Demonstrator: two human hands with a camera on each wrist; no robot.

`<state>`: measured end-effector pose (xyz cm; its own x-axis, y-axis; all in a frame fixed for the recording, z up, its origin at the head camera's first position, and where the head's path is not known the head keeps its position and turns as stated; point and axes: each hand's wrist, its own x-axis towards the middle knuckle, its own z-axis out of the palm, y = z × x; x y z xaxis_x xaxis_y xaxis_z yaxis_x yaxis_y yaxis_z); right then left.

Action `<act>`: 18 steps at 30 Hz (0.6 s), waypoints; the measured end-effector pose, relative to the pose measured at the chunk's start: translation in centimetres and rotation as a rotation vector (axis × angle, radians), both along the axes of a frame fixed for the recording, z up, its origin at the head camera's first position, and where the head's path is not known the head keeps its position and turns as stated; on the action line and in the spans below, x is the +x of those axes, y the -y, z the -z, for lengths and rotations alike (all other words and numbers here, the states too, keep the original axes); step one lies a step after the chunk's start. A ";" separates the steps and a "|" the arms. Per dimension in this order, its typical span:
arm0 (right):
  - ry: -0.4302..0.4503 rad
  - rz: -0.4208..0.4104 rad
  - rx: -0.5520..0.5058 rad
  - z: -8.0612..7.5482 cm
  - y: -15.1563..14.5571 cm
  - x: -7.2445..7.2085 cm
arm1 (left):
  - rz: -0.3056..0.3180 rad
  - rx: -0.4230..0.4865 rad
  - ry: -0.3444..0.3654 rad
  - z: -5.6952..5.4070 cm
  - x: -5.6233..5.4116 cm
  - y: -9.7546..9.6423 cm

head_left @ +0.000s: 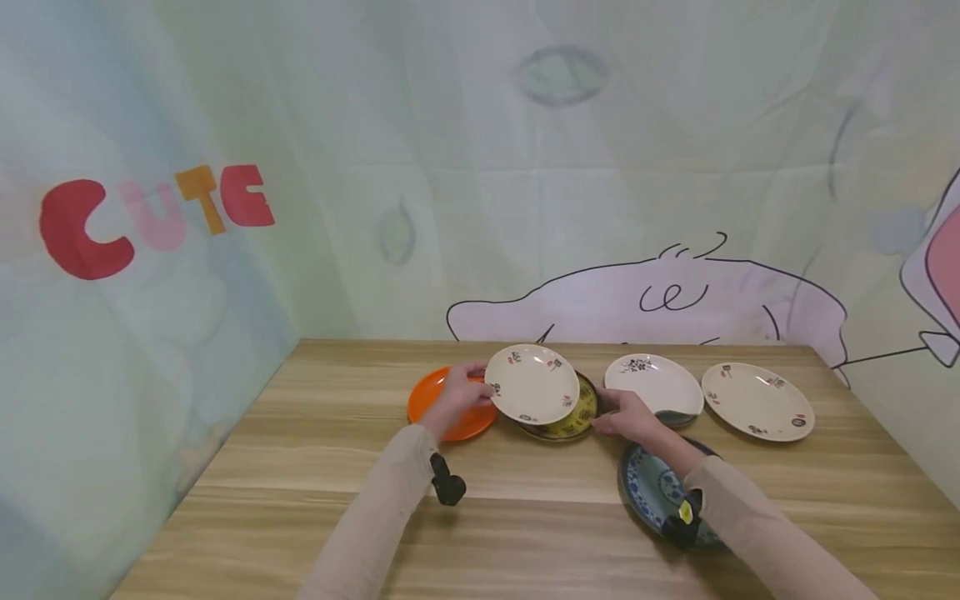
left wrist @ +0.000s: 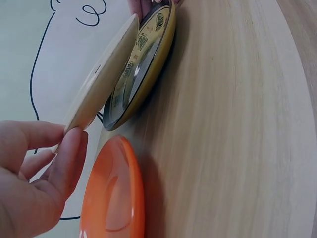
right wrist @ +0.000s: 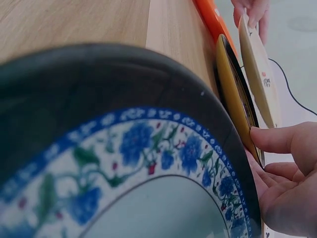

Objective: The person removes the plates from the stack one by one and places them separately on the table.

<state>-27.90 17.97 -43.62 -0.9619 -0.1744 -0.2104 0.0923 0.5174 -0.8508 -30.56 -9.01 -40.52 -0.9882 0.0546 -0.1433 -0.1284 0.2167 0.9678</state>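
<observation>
Pinched at its left rim by my left hand [head_left: 459, 393], a round cream plate [head_left: 531, 383] with small printed motifs is tilted above a yellow patterned plate [head_left: 577, 412] with a dark rim. In the left wrist view, thumb and fingers grip the edge of the cream plate [left wrist: 101, 74]. My right hand [head_left: 626, 414] is at the yellow plate's right edge. The right wrist view shows its thumb on the rim of the yellow plate [right wrist: 233, 89] and fingers at the edge below. An orange plate [head_left: 471, 423] lies on the table beneath my left hand.
A white plate [head_left: 652, 383] with a dark sprig and an oval cream plate [head_left: 757, 402] lie at the back right. Under my right forearm is a blue floral plate [head_left: 651, 487] with a dark rim. The wooden table [head_left: 300, 467] ends at a printed curtain [head_left: 360, 250].
</observation>
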 end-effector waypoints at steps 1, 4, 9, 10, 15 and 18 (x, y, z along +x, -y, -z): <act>0.003 -0.001 -0.003 0.0 0.0 0.0 | -0.005 -0.008 -0.007 -0.1 0.0 0.2; 0.008 0.003 -0.017 0.0 0.0 0.0 | -0.014 -0.022 -0.022 -0.4 0.2 0.9; -0.007 -0.012 -0.017 0.0 -0.1 0.1 | -0.035 -0.023 -0.036 -1.0 0.6 2.2; -0.009 -0.012 -0.014 -0.1 -0.1 0.1 | -0.039 -0.023 -0.037 -1.1 0.6 2.5; -0.022 -0.018 0.020 -0.2 -0.1 0.1 | -0.069 -0.036 -0.030 -1.4 0.8 4.4; -0.018 -0.023 0.025 -0.2 0.0 0.1 | -0.088 -0.042 -0.010 -1.6 1.0 5.5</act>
